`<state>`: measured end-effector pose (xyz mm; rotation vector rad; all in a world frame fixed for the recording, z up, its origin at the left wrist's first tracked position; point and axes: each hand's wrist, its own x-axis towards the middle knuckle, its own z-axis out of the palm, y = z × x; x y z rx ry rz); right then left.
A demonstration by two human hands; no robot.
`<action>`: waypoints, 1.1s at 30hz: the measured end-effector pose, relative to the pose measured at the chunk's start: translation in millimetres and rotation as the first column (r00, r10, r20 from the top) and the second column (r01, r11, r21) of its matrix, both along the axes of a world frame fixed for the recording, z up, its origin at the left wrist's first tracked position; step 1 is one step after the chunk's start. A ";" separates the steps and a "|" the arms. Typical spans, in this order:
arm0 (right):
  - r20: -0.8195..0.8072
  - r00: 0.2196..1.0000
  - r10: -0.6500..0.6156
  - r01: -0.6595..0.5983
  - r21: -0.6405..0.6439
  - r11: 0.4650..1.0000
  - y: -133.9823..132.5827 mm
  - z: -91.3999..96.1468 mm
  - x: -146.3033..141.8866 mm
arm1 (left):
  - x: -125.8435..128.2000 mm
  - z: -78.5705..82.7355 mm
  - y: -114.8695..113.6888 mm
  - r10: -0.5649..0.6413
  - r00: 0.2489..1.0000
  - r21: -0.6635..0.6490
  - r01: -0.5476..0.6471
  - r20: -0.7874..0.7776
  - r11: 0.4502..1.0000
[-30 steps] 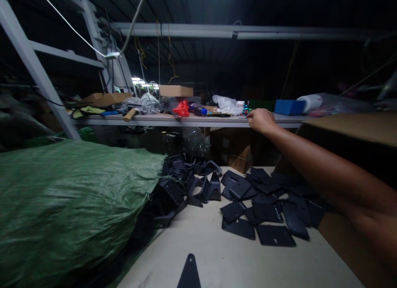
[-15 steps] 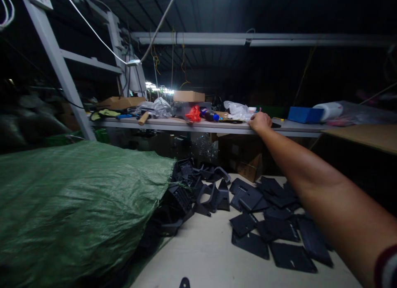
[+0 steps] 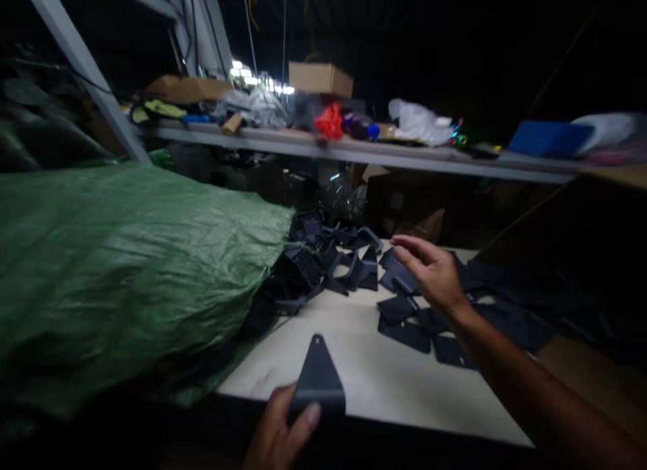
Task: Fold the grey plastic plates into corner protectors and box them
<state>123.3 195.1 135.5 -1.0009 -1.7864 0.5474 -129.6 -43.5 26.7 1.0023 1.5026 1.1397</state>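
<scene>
At the near edge of the table, my left hand [image 3: 286, 423] is closed round a black bracket-like part [image 3: 319, 375], thumb across its front. The part tapers to a rounded tip with a small hole. My right hand [image 3: 429, 271] hovers over flat black plates [image 3: 404, 335] on the right side of the table, its fingers stretched out with nothing visible in them. Angled black plastic parts [image 3: 348, 268] lie piled at the middle back, partly beside a green woven sheet [image 3: 151, 254].
A raised shelf [image 3: 303, 141] crosses the back, bearing a cardboard box [image 3: 321, 79], a red plastic bag [image 3: 329, 121], a bottle [image 3: 361, 127], clear plastic and a blue box [image 3: 550, 139]. The pale tabletop [image 3: 364, 382] lies between my hands. Dark cardboard stands at the right.
My right hand has come down from the shelf to above the black plates. My left hand and its black part have come into view as the camera tilted down.
</scene>
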 end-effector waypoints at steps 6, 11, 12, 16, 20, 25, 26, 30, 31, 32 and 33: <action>-0.338 0.825 0.453 -0.561 -0.582 0.588 -147.3 -76.6 -24.2 | 27.3 0.3 31.0 -0.237 0.971 0.285 0.232 -0.016 0.930; -0.416 0.884 0.215 -0.425 -0.520 0.740 -174.2 -90.6 -17.6 | 28.4 14.0 40.1 -0.403 0.901 0.289 0.434 -0.163 0.853; -0.388 0.900 0.201 -0.391 -0.512 0.765 -175.8 -91.4 -12.1 | 26.5 14.6 42.0 -0.387 0.908 0.286 0.418 -0.161 0.862; -0.252 0.937 0.242 -0.337 -0.460 0.822 -181.3 -93.7 4.4 | 35.0 13.5 55.4 -0.187 0.964 0.238 0.140 0.188 0.961; -0.237 0.923 0.303 -0.373 -0.352 0.858 -192.3 -108.7 0.4 | 68.8 22.9 65.6 -0.166 0.715 0.080 0.153 0.680 0.985; -0.316 0.930 0.189 -0.273 -0.250 0.929 -208.0 -126.5 -5.3 | 96.2 40.4 57.4 -0.111 0.728 0.099 0.060 0.676 0.993; -0.320 0.930 0.184 -0.270 -0.252 0.929 -208.7 -126.5 -4.7 | 97.7 41.7 56.0 -0.099 0.741 0.096 0.048 0.664 0.994; -0.319 0.933 0.167 -0.275 -0.332 0.902 -205.2 -122.3 0.2 | 99.9 39.3 57.7 -0.024 0.714 0.031 0.003 0.700 1.000; -0.310 0.936 0.166 -0.275 -0.351 0.895 -204.7 -122.3 1.2 | 100.9 37.8 58.9 -0.008 0.698 0.011 0.001 0.716 1.000; -0.299 0.940 0.165 -0.271 -0.359 0.893 -204.8 -123.3 1.9 | 102.1 36.3 59.9 0.002 0.688 -0.006 0.004 0.726 1.000; -0.289 0.943 0.165 -0.266 -0.356 0.896 -205.7 -125.1 2.0 | 103.5 35.1 60.4 0.010 0.685 -0.017 0.004 0.729 1.000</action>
